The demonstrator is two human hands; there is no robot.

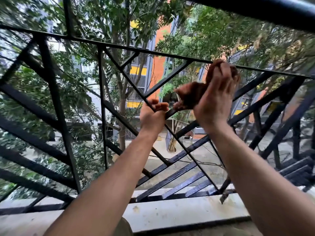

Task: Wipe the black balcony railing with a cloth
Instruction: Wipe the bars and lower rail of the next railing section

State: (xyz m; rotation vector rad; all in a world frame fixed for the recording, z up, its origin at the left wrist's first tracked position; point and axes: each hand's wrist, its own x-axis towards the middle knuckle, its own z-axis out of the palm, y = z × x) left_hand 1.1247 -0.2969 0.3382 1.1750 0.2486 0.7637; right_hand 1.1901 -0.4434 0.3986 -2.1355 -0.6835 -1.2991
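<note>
The black balcony railing (51, 79) fills the view, a lattice of straight and slanted metal bars. My right hand (216, 94) is raised to a thin upper horizontal bar and grips a brown cloth (190, 96), which is bunched over that bar and hangs down to the left of my palm. My left hand (153, 113) is lower and to the left, with its fingers curled round a thin diagonal bar where it meets a thicker slanted one. Part of the cloth is hidden behind my right hand.
A pale concrete ledge (170, 212) runs along the foot of the railing. A thick black top rail (255, 11) crosses the upper right. Beyond the bars are trees, an orange and yellow building (158, 65) and a street far below.
</note>
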